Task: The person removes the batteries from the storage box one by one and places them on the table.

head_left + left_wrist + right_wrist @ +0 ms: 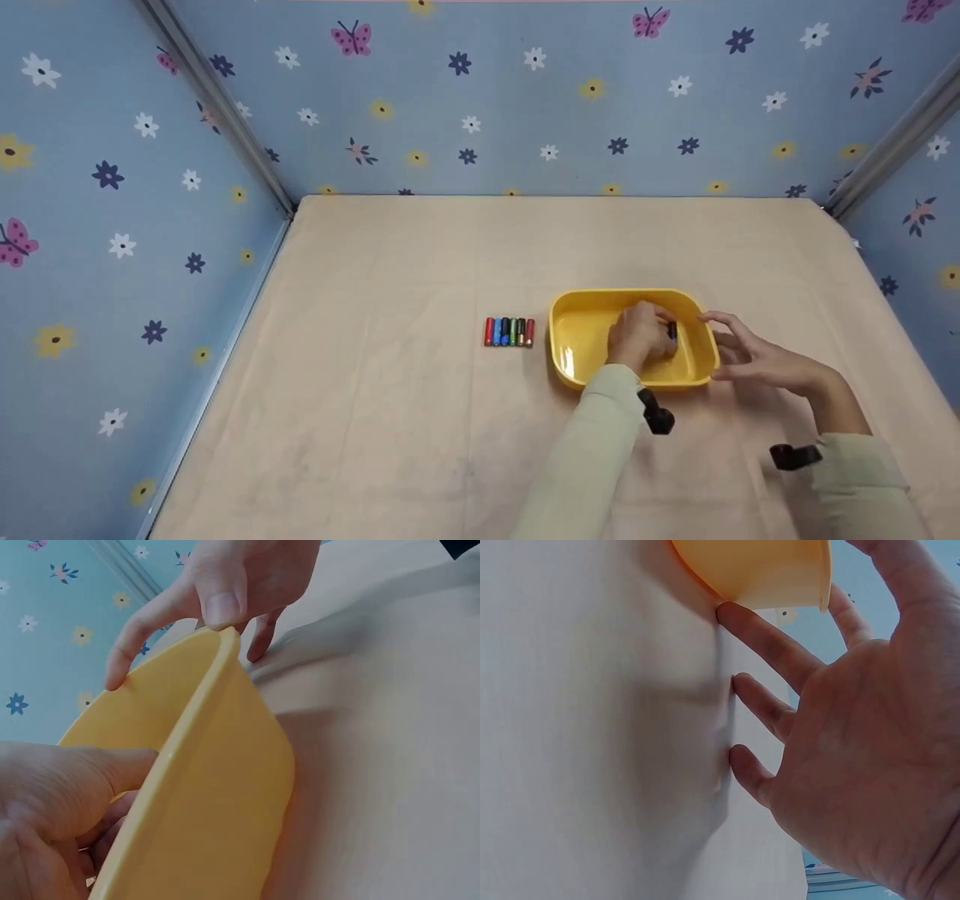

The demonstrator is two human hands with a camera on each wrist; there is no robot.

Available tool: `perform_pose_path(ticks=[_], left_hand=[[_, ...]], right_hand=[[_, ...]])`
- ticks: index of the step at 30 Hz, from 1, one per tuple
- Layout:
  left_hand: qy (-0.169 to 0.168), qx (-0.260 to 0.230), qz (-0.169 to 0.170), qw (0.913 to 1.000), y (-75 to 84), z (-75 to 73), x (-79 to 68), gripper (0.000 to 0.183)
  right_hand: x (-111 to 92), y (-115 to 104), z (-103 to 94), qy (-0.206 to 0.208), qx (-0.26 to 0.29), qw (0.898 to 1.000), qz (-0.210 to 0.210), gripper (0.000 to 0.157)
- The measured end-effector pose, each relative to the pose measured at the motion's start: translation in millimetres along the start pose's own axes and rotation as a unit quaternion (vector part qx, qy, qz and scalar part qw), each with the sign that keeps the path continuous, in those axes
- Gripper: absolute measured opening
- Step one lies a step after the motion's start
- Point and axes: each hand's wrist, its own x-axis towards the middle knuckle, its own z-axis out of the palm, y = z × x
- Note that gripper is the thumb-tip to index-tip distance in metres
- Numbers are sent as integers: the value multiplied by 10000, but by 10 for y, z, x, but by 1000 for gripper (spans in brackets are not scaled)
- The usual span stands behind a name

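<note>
My left hand (637, 330) reaches down inside a yellow plastic tub (583, 330). Its fingers pinch a dark battery (672, 331) near the tub's right end; in the left wrist view the battery is hidden behind the tub wall and the curled fingers. My right hand (761, 360) is at the tub's right end, fingers spread and mostly straight. Its thumb (223, 609) rests on the rim corner, and its forefinger lies along the farther rim. The right wrist view shows its other fingers (761, 699) extended low along the outside.
Left of the tub, several batteries (510, 332) in red, blue, green and black lie side by side in a neat row. A beige cloth (390, 420) covers the table. Blue flowered panels (510, 97) stand behind and at both sides.
</note>
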Motion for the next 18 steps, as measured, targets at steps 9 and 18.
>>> perform_pose_path(ticks=[9, 18], left_hand=[[124, 404, 221, 9989, -11, 10, 35, 36], [5, 220, 218, 9995, -50, 15, 19, 32]], right_hand=[[-1, -14, -8, -2, 11, 10000, -56, 91], [1, 11, 4, 10, -46, 10000, 83, 94]])
